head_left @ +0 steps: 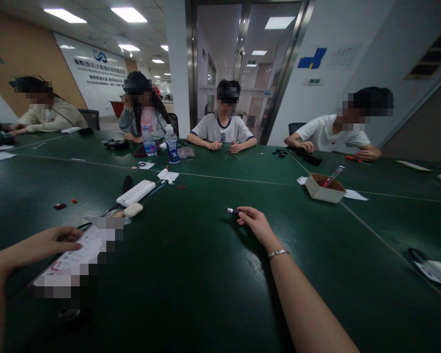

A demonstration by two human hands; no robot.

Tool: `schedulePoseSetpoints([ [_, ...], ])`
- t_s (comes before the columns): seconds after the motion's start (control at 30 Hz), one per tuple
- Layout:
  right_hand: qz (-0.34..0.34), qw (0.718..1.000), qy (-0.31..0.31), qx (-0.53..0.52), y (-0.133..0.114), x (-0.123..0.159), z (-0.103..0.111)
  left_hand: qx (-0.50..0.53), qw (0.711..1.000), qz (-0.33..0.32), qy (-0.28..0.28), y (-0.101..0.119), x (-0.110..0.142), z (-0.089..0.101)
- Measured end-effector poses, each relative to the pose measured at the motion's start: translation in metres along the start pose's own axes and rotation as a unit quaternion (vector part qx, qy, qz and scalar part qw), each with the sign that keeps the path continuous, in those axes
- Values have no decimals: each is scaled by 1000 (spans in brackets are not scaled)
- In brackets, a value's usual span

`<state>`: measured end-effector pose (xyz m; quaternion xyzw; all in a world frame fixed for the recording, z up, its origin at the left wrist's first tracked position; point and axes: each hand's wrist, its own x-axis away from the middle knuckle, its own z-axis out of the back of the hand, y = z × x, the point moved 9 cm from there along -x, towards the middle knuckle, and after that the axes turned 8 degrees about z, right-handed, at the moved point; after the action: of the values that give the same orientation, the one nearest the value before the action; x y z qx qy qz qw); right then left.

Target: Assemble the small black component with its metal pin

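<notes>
In the head view my right hand [254,223] is closed, with thumb and fingertips pinching a small dark stick with a shiny metal end [232,211], like a USB plug. It is held just over the green table [191,274], metal end pointing left. My left hand [61,241] grips a flat white printed sheet or packet [90,247], thumb on top and fingers partly hidden at its far edge; some of it is blurred out. Just beyond the packet lie a white rounded case [133,210] and a white power bank [135,193].
Small red and black bits [60,206] lie at left. Scraps of paper [168,175] and two bottles [172,147] stand farther back. An open cardboard box [325,189] holds a clear tube at right. A white device with a black strap [439,274] sits at the right edge. Several people sit opposite.
</notes>
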<state>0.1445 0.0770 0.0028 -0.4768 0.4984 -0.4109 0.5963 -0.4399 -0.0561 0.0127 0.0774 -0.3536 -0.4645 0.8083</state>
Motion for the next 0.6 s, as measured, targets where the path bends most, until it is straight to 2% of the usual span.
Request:
schedulePoseSetpoints([
  [0.07,-2,1000,1,-1,0,0,0,28,999,11,-27,-4,-2,-3],
  [0.23,-8,1000,-2,-5,1,0,0,27,1000,8,-13,-15,-12,2],
  [0.33,-4,1000,0,-5,0,1,0,43,998,5,-38,-19,-17,-3],
  [0.4,-1,1000,1,-4,-1,0,0,53,997,0,-49,-18,-16,-6],
  [0.53,0,1000,1,-4,-1,0,0,43,999,9,-23,-13,-10,-3],
  [0.6,-2,1000,1,-5,0,0,0,48,998,11,-32,-13,-8,-4],
])
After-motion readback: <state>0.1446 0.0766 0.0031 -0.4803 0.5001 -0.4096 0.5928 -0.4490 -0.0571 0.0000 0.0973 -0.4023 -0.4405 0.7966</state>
